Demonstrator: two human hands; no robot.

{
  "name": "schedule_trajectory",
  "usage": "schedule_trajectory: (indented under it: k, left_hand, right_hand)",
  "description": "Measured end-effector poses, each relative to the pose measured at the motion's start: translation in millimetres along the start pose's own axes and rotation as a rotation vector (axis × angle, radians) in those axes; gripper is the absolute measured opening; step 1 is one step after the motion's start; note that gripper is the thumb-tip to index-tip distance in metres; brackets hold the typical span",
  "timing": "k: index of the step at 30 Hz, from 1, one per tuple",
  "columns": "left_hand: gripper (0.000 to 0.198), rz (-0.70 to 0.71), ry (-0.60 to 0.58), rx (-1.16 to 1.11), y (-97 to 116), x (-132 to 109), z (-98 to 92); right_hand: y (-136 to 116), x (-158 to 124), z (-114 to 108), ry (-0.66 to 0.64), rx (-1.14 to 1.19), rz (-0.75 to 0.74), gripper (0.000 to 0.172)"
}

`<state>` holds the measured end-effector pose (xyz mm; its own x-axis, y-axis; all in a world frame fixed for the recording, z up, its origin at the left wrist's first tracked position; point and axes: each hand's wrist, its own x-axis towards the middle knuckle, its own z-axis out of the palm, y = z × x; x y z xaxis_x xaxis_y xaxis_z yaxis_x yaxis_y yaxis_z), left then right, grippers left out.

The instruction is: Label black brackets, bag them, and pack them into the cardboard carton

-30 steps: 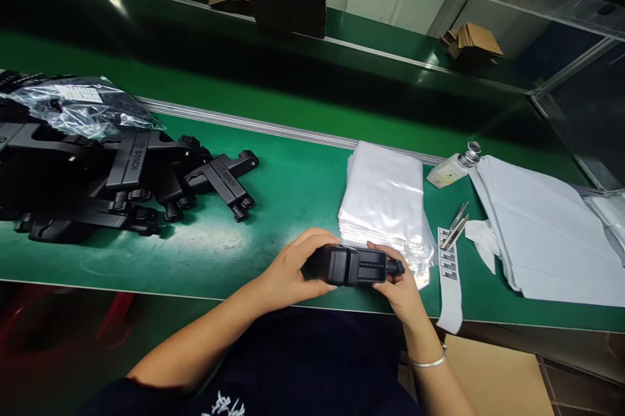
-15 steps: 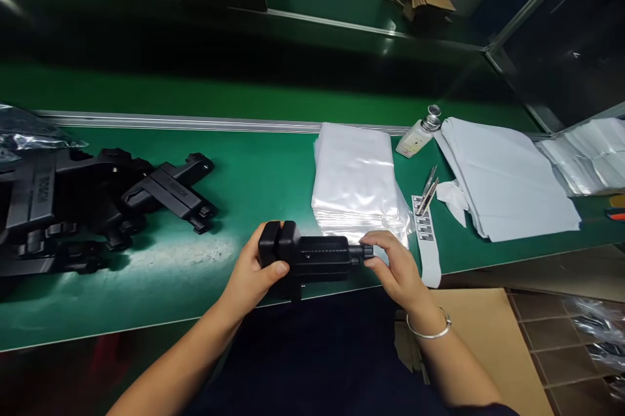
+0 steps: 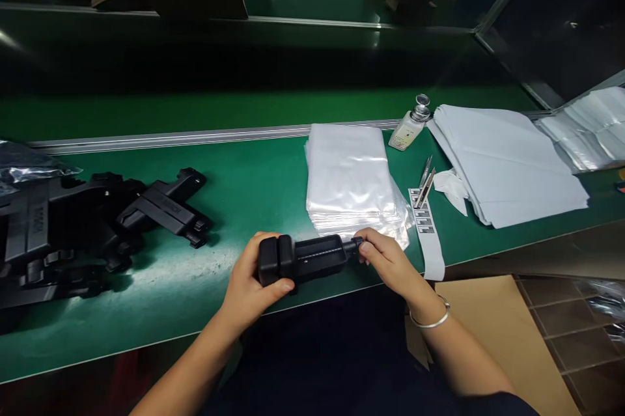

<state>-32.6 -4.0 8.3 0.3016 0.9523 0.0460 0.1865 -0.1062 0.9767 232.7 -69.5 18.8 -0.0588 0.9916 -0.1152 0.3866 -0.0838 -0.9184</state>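
Above green bench (image 3: 254, 175), black clamp (image 3: 305, 258) between hands

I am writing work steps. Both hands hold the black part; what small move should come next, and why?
Probably a small turn of the end knob: the right hand pinches it, while the left hand steadies the black part at its blocky end.

Black clamp (image 3: 303, 258) — green table (image 3: 254, 181), clear-white bags (image 3: 349, 175), white sheets (image 3: 508, 162)
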Motion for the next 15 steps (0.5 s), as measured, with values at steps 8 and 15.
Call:
schedule_trajectory:
  k: [8,15]
  left_hand:
    - [0.060,-0.082,0.011,-0.082,-5.7,1.7,-0.2]
    - [0.057,-0.108,0.024,-0.079,-8.4,1.0,-1.1]
  right_hand:
    - [-1.1,2.8,0.1,0.037,0.000,-0.082,0.024]
    - [-0.5,6.4,3.0,0.017,0.036,-0.018,0.030]
